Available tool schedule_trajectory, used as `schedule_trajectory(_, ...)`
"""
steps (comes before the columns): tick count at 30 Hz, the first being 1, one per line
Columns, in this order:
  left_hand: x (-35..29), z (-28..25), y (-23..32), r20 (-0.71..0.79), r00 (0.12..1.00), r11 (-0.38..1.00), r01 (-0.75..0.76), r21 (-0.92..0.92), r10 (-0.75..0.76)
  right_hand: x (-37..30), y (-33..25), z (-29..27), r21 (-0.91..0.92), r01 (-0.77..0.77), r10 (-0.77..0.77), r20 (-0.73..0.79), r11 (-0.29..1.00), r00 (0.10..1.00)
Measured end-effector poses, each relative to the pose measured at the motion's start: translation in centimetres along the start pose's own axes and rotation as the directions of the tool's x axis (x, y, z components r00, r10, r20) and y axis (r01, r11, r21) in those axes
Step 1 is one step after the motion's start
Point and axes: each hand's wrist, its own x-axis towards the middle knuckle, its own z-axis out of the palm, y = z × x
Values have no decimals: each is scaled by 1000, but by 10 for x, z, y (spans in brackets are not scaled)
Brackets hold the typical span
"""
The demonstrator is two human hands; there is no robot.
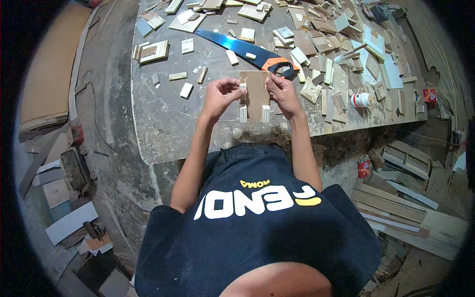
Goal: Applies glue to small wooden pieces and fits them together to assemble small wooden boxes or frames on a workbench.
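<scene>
A small flat brown board (257, 96) is held up in front of me at the near part of the worktable. Pale wood blocks stand at its near corners, a left block (243, 114) and a right block (265, 114). With thumb and fingers closed, my left hand (222, 96) pinches another small block (243, 91) against the board's left edge. My right hand (285, 95) grips the upper right edge of the board; its fingertips partly hide that corner. Just beyond the board lies a handsaw (237, 47) with an orange and black handle (280, 66).
Loose wood offcuts (321, 69) crowd the right and far sides of the worktable (168, 111). A white bottle (362, 100) lies near its right edge. Planks and frames (396, 203) are piled on the floor at right; scrap boards (71, 222) lie at left.
</scene>
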Motion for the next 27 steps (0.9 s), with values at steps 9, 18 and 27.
schedule_trajectory(9,1,-6,-11,9,999,986,51,-157,-50,0,-2,-1,99,-49,47,26,994,999)
schedule_trajectory(18,0,-15,-24,-41,996,971,69,-227,-80,-4,13,-21,-66,-21,8,-187,998,982)
schedule_trajectory(27,-7,-24,-36,-126,987,966,65,-251,-100,-38,33,-43,-187,-105,41,-319,977,947)
